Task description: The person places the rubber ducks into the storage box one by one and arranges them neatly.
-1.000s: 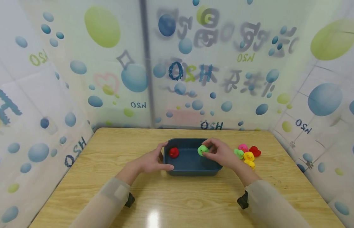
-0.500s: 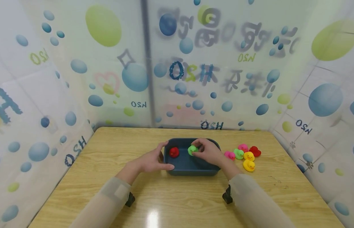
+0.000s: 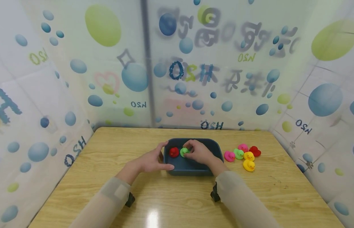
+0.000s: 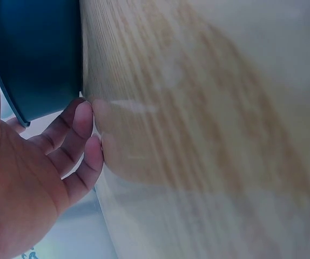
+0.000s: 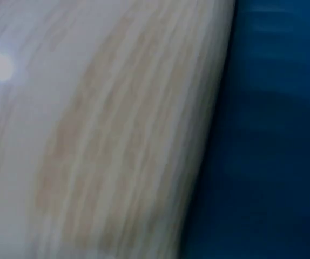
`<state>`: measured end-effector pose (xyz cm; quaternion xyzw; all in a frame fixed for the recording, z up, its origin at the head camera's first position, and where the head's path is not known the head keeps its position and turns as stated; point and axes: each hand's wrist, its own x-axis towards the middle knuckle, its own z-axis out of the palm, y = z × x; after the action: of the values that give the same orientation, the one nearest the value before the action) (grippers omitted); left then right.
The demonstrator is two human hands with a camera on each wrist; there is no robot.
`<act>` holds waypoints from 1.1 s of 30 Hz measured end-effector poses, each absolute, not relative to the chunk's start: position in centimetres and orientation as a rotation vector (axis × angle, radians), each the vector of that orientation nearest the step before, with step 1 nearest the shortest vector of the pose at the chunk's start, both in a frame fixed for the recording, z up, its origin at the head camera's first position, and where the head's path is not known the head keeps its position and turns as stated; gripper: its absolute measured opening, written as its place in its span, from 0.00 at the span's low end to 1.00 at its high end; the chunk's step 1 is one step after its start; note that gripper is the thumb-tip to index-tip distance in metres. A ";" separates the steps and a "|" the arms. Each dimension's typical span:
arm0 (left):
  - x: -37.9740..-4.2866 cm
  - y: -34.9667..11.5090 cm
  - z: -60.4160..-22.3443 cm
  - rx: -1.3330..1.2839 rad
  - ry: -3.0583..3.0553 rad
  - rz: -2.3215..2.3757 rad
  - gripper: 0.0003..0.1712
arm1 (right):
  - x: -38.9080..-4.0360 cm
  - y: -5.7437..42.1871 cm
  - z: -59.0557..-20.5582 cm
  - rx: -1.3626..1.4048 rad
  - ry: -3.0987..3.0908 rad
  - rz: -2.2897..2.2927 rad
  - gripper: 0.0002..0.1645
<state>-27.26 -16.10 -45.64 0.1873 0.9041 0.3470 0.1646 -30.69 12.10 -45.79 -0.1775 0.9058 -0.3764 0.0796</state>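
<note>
Light-green plastic toy duck (image 3: pixel 183 152), pinched by the right hand (image 3: pixel 199 153), has moved leftward inside the dark-blue rectangular box (image 3: pixel 191 173) to just beside the red toy duck (image 3: pixel 174 152); its placing seems nearly done, while the left hand (image 3: pixel 149 161), spread wide, holds the box's left end
</note>
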 end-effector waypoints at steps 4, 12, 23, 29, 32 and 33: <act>-27.2 -16.1 -45.5 0.545 2.574 0.996 0.70 | -30.8 11.8 -46.1 -0.492 2.719 -1.108 0.20; -27.2 -16.0 -45.5 0.554 2.586 0.964 0.70 | -30.7 11.7 -46.4 -0.465 2.762 -1.124 0.20; -27.2 -16.2 -45.4 0.547 2.585 0.979 0.70 | -30.7 11.2 -46.6 -0.498 2.818 -1.085 0.19; -27.3 -16.2 -45.5 0.545 2.589 0.968 0.70 | -30.7 11.3 -46.7 -0.483 2.808 -1.088 0.19; -27.3 -16.1 -45.5 0.542 2.591 0.964 0.70 | -30.8 11.4 -46.7 -0.485 2.804 -1.085 0.20; -27.3 -16.0 -45.5 0.540 2.592 0.963 0.70 | -30.8 11.5 -46.8 -0.491 2.806 -1.080 0.20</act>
<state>-27.27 -16.01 -45.55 0.1890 0.9080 0.3373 0.1615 -30.83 11.53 -46.76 -0.1608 0.9200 -0.3542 0.0476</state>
